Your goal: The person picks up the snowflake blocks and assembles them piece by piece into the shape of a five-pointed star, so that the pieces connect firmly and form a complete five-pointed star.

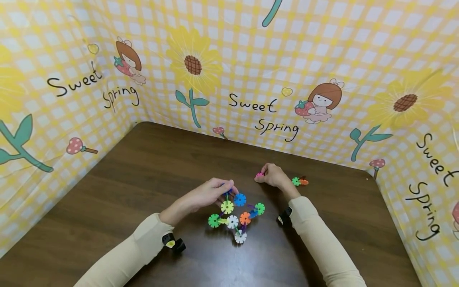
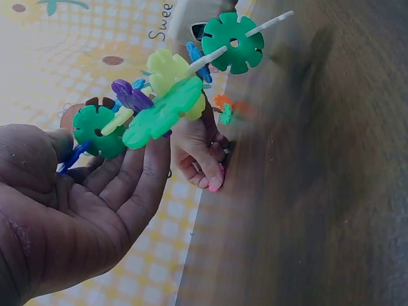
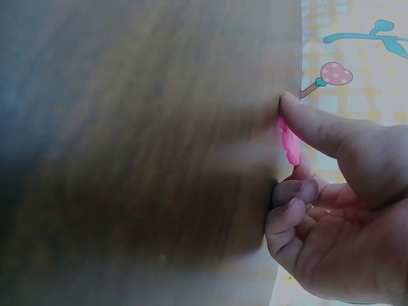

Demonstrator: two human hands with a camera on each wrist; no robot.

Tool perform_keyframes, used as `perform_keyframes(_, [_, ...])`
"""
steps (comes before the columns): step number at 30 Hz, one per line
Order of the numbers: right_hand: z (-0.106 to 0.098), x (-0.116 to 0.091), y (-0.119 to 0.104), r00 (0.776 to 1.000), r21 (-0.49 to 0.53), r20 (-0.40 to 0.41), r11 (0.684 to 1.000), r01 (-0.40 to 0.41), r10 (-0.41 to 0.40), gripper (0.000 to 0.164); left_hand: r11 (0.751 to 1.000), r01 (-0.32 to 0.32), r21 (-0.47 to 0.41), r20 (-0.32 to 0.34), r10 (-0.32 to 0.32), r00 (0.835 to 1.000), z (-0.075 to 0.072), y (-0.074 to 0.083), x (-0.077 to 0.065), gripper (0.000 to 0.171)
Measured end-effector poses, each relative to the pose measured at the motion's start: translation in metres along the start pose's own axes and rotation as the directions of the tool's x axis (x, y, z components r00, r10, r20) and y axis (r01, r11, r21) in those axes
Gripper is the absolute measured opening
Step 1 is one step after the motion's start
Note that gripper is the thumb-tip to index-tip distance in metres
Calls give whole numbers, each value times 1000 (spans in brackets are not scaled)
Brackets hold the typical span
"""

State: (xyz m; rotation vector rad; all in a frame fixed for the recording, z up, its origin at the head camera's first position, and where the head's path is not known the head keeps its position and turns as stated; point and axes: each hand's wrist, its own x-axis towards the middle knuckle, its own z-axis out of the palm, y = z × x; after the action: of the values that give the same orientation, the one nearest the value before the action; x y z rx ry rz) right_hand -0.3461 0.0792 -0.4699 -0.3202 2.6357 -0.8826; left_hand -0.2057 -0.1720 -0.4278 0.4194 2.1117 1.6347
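Note:
My left hand (image 1: 209,193) pinches a dark blue notched disc (image 2: 75,157) at one end of a chain of linked plastic snowflake discs. The chain loops out in front of the fingers, with a yellow disc (image 1: 227,207), an orange disc (image 1: 245,218), a white disc (image 1: 232,222) and several green, blue and purple ones. In the left wrist view, a large green disc (image 2: 164,113) overlaps the fingers. Farther back, my right hand (image 1: 274,175) holds a single pink snowflake disc (image 3: 290,141) between thumb and fingers, close to the tabletop.
To the right of the right hand lie a green disc (image 1: 295,181), an orange disc (image 1: 304,182) and a brown piece, close together. The dark wood table (image 1: 172,151) meets yellow checked cloth walls (image 1: 229,75) at its back and sides. Each wrist carries a black camera (image 1: 173,242).

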Motion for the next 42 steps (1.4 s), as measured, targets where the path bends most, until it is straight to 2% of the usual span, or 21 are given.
perform_keyframes(7, [-1, -8, 7, 999, 1, 21, 1000, 28, -28, 32, 1000, -6, -28, 31, 7, 999, 3, -1, 1, 49])
perform_keyframes(11, [-4, -13, 12, 999, -30, 17, 998, 52, -51, 30, 1000, -6, -11, 37, 6, 999, 5, -3, 2, 46])
perform_keyframes(14, [-12, -19, 17, 997, -52, -35, 996, 73, -75, 25, 1000, -2, 17, 29, 2, 1000, 5, -5, 2, 45])
perform_keyframes(18, [-27, -29, 27, 984, -78, -150, 994, 81, -92, 18, 998, 0, 58, 16, -1, 1000, 5, -9, 2, 42])
perform_keyframes(20, [-35, -36, 32, 977, -126, -196, 990, 58, -82, 18, 998, 1, 69, 16, -2, 1000, 5, -10, 2, 42])
perform_keyframes(22, [-43, -42, 39, 977, -184, -207, 983, 8, -47, 21, 997, 2, 71, 21, -3, 1000, 4, -11, 2, 42])
perform_keyframes(26, [-56, -55, 52, 987, -270, -158, 960, -69, 26, 31, 997, 10, 78, 26, -12, 1000, 5, -11, 3, 40])
perform_keyframes(29, [-60, -61, 61, 991, -267, -123, 959, -93, 61, 35, 996, 12, 85, 27, -14, 1000, 5, -10, 5, 38])
perform_keyframes(32, [-60, -66, 68, 990, -237, -115, 966, -105, 80, 36, 996, 5, 89, 28, -7, 1000, 6, -9, 7, 37])
perform_keyframes(35, [-58, -70, 71, 991, -142, -87, 984, -109, 98, 39, 996, -9, 90, 27, 6, 1000, 7, -8, 8, 36])
perform_keyframes(38, [-54, -74, 68, 997, 28, -13, 997, -72, 73, 43, 995, -39, 92, 27, 36, 999, 9, -7, 10, 33])
perform_keyframes(40, [-51, -79, 65, 999, 156, 46, 987, -35, 28, 43, 993, -67, 100, 29, 64, 998, 10, -7, 11, 31])
perform_keyframes(42, [-47, -82, 61, 996, 267, 91, 964, -12, -13, 41, 990, -92, 110, 34, 89, 995, 11, -7, 12, 28])
